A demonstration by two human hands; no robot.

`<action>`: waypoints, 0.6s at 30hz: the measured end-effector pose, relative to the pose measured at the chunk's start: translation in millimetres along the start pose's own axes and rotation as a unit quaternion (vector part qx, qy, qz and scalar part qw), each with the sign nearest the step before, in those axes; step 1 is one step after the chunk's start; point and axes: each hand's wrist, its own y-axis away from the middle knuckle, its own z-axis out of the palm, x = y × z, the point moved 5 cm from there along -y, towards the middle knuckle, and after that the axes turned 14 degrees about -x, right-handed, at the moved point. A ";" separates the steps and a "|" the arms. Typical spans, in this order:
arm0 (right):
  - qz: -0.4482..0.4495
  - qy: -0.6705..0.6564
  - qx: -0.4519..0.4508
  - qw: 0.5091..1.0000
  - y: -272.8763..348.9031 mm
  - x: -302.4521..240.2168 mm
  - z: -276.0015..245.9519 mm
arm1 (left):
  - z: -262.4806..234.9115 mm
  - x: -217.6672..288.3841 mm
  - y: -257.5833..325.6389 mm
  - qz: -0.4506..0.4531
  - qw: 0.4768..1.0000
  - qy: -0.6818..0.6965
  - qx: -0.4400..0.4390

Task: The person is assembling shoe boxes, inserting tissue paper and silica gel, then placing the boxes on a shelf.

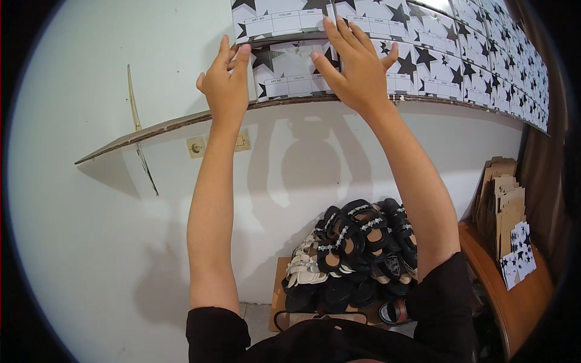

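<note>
White shoe boxes printed with black stars stand stacked on a wall shelf [169, 124] in front of me. At the left end of the stack, an upper box [284, 23] rests above a lower box [289, 68]. My left hand [225, 85] is at the upper box's lower left corner, its thumb by the corner and its fingers apart. My right hand [362, 75] lies against the box fronts with fingers spread, fingertips near the seam between the upper box and its right neighbour [378, 18]. Neither hand is wrapped round a box.
Below the shelf, black and cream sandals [354, 236] are heaped on a low wooden surface [280, 281]. A wooden table [484, 260] at right holds flat brown cardboard pieces [508, 212] and a star-printed piece [518, 257]. A wall socket [195, 147] sits under the shelf. A brown curtain [538, 175] hangs at far right.
</note>
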 end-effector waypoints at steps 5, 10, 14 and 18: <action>0.012 -0.053 -0.010 0.998 -14.3 0.8 1.4 | -6.0 -3.4 -35.2 0.042 0.999 0.018 -0.004; -0.014 -0.187 -0.082 0.979 -38.8 0.7 -15.7 | -7.7 4.0 -42.8 -0.034 0.933 0.356 0.030; -0.078 -0.297 -0.062 0.950 -42.4 -5.0 -18.0 | -19.1 -14.1 -51.0 0.003 0.967 0.247 0.057; -0.038 -0.109 -0.041 0.993 -38.5 3.2 -14.6 | -8.8 -13.2 -56.7 0.027 0.983 0.177 -0.029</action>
